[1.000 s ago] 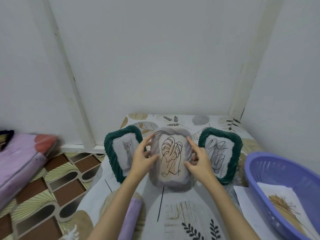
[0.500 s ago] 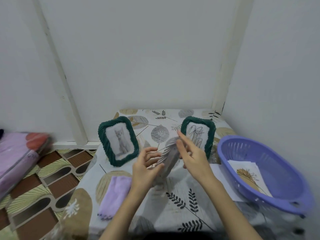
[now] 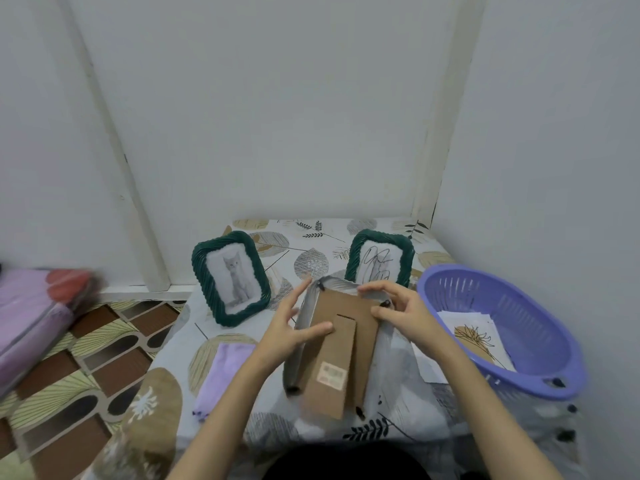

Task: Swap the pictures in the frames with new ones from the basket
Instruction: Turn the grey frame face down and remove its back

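Three picture frames: two green ones standing upright, one with a cat picture (image 3: 231,277) and one with a black line drawing (image 3: 380,258), and one grey frame (image 3: 334,341) turned back-up, its brown backing board and one stand flap showing. One purple plastic basket (image 3: 498,327), holding a small stack of prints whose number cannot be told; one top sheet (image 3: 474,336) shows. One folded lilac cloth (image 3: 221,374). Two hands, left (image 3: 294,329) and right (image 3: 398,311)
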Motion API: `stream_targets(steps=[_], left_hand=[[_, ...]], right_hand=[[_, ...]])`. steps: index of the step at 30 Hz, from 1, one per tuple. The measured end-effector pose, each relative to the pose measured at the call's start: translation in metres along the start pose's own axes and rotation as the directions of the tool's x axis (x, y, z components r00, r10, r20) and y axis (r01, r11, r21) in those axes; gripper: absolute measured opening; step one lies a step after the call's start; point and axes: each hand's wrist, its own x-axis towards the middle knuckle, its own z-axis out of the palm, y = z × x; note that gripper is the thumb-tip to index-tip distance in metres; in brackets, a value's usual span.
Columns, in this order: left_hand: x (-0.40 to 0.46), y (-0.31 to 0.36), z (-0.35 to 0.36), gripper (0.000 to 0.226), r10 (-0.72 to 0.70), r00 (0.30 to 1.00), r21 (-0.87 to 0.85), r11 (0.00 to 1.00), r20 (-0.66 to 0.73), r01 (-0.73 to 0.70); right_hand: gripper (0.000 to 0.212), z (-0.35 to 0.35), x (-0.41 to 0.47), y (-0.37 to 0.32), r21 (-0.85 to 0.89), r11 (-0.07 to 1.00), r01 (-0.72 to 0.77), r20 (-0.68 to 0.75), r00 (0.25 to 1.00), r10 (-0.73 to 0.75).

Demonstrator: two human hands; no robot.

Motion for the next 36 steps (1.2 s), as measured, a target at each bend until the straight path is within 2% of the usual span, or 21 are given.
stream_targets(steps=[3,6,8,10,13,15,19,23,28,32,34,36], left_hand=[[-0.002,-0.016,0.007,0.088,-0.065,0.998,-0.138,0.988,0.021,0.067],[-0.003,-0.037,0.017,0.109,-0.089,0.993,-0.049,0.995,-0.073,0.085],[-0.006,-0.046,0.025,0.113,-0.092,0.982,-0.008,0.996,-0.168,0.092],[-0.007,-0.050,0.030,0.102,-0.084,0.971,-0.011,0.996,-0.225,0.084],[-0.005,-0.052,0.029,0.058,-0.108,0.953,-0.124,0.989,-0.284,0.075],[-0.001,-0.053,0.024,0.039,-0.153,0.938,-0.215,0.973,-0.310,0.088],[0.003,-0.053,0.021,0.026,-0.131,0.935,-0.267,0.963,-0.331,0.040],[0.005,-0.054,0.024,0.019,-0.065,0.926,-0.218,0.976,-0.371,-0.019],[0.007,-0.054,0.029,0.019,-0.015,0.901,-0.139,0.989,-0.433,-0.050],[0.008,-0.057,0.026,0.017,0.092,0.917,0.013,0.995,-0.387,-0.094],[0.010,-0.059,0.021,0.021,0.111,0.930,0.065,0.993,-0.349,-0.094],[0.010,-0.062,0.016,0.025,0.082,0.938,0.032,0.997,-0.338,-0.076]], right_hand=[[0.042,0.002,0.007,0.016,0.108,0.991,-0.081,0.004,0.997,0.081],[0.046,0.014,0.011,0.036,0.072,0.984,-0.160,-0.165,0.971,0.170],[0.045,0.025,0.011,0.046,0.091,0.973,-0.211,-0.262,0.938,0.227],[0.037,0.035,0.008,0.054,0.104,0.969,-0.224,-0.299,0.922,0.245],[0.027,0.043,0.002,0.057,0.217,0.953,-0.213,-0.311,0.910,0.274],[0.022,0.046,-0.002,0.060,0.325,0.928,-0.184,-0.320,0.901,0.291],[0.028,0.050,-0.005,0.064,0.415,0.896,-0.161,-0.324,0.894,0.310],[0.029,0.054,-0.006,0.064,0.458,0.882,-0.115,-0.368,0.878,0.306],[0.019,0.055,-0.008,0.064,0.414,0.907,-0.081,-0.395,0.881,0.259],[0.029,0.049,-0.010,0.063,0.165,0.986,0.000,-0.380,0.923,0.064],[0.032,0.045,-0.009,0.064,0.108,0.994,0.003,-0.360,0.932,0.037],[0.033,0.040,-0.007,0.064,0.063,0.998,-0.003,-0.345,0.938,0.025]])
